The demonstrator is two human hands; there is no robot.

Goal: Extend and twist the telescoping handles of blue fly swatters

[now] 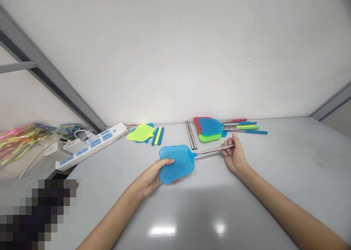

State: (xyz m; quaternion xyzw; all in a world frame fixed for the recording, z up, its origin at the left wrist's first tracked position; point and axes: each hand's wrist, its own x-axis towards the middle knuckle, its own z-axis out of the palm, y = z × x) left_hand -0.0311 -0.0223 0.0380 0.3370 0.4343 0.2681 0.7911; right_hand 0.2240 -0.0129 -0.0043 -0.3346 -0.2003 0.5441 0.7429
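Note:
A blue fly swatter point(179, 165) is held above the table between both hands. My left hand point(153, 175) grips its perforated head, thumb on top and fingers beneath. My right hand point(235, 155) is closed round the far end of its metal rod point(211, 150); no coloured handle shows on that end. Behind it lie two loose metal tubes point(191, 134). To their right is a pile of fly swatters point(210, 127) in red, blue and green with coloured handles. On the left lie a yellow-green swatter head point(141, 133) over a blue one, and several blue and yellow handle grips point(158, 136).
A white power strip point(93, 145) with plugs and cables runs along the table's left edge. Past it lie plastic bags of colourful items point(24, 140). A white wall point(181, 59) rises behind the grey table point(296, 162), with grey metal frame bars point(55, 70) at left.

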